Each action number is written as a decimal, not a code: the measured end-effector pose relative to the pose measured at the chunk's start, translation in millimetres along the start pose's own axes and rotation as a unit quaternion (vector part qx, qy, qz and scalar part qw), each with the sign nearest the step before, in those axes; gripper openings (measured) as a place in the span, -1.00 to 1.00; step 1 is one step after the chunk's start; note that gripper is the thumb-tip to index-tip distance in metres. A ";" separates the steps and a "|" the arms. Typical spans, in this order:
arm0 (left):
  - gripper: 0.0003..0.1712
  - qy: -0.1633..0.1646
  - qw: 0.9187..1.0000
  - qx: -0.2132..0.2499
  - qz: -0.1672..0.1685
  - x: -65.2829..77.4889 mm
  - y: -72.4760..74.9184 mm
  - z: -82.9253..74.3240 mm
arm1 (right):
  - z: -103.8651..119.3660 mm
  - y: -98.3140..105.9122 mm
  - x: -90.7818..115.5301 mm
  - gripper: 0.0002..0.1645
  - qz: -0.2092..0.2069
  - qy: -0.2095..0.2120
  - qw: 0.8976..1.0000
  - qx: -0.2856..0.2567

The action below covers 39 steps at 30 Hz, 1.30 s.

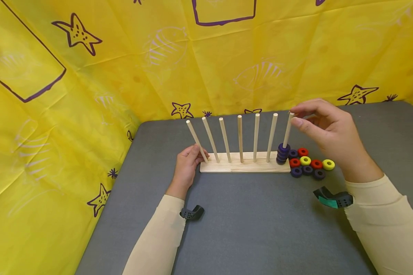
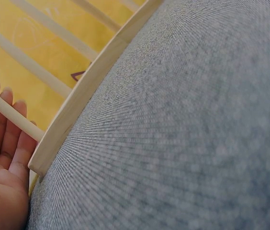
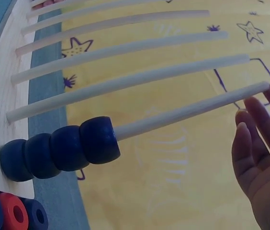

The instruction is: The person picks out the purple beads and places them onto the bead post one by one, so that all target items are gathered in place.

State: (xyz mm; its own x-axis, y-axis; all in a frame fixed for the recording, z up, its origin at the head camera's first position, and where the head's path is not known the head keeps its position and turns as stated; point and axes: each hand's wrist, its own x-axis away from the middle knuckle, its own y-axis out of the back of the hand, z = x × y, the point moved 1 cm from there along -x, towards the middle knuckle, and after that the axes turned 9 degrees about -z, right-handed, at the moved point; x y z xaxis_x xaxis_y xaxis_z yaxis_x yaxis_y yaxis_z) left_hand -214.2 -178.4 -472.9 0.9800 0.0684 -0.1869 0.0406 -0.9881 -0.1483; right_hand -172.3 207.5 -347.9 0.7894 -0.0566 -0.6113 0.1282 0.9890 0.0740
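A pale wooden base (image 1: 244,167) with a row of upright pegs lies on the table. Several dark blue rings (image 3: 68,148) are stacked at the foot of the rightmost peg (image 1: 287,131). My right hand (image 1: 334,130) is at the top of that peg, thumb and fingertips spread around its tip, no ring between them. At the base's left end, my left hand (image 1: 187,164) rests beside the leftmost peg (image 1: 196,139). The left wrist view shows its loosely extended fingers (image 2: 10,129) behind that peg; its thumb is out of that view.
Loose rings lie on the table right of the base: red (image 1: 316,164), yellow (image 1: 328,165) and dark blue (image 1: 319,174), several in all. A yellow curtain (image 1: 210,57) with sea-creature drawings hangs behind and left of the grey table (image 1: 247,221).
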 end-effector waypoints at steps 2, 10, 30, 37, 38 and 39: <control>-0.35 -0.001 1.000 0.002 0.000 0.0 0.3 0.4 | 0.1 0.4 0.0 -0.70 0.004 -0.001 1.000 -0.030; -0.23 -0.006 1.000 0.004 -0.001 -0.4 1.1 2.4 | 2.6 3.1 -1.6 -0.75 0.014 -0.024 0.997 -0.076; -0.32 -0.001 1.000 0.000 -0.004 -0.4 -0.6 0.7 | -26.7 23.4 1.8 -0.49 0.076 -0.056 0.967 -0.235; -0.35 0.000 1.000 0.006 -0.001 0.8 -0.5 -0.3 | -36.0 21.9 12.4 -0.41 0.077 -0.097 0.977 -0.176; -0.34 0.001 1.000 0.009 -0.002 0.8 -0.6 -0.4 | -37.3 21.4 13.6 -0.40 0.075 -0.103 0.977 -0.170; -0.33 0.002 1.000 0.011 -0.003 0.9 -0.5 -0.3 | -38.5 21.1 14.8 -0.40 0.074 -0.109 0.978 -0.163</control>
State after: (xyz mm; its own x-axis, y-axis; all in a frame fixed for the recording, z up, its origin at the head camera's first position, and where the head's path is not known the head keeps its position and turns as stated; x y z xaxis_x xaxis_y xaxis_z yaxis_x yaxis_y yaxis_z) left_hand -213.4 -178.0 -472.7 0.9806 0.0729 -0.1821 0.0415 -0.9845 -0.1706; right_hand -181.0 232.7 -385.7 0.8983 0.0971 -0.4285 -0.1671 0.9775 -0.1287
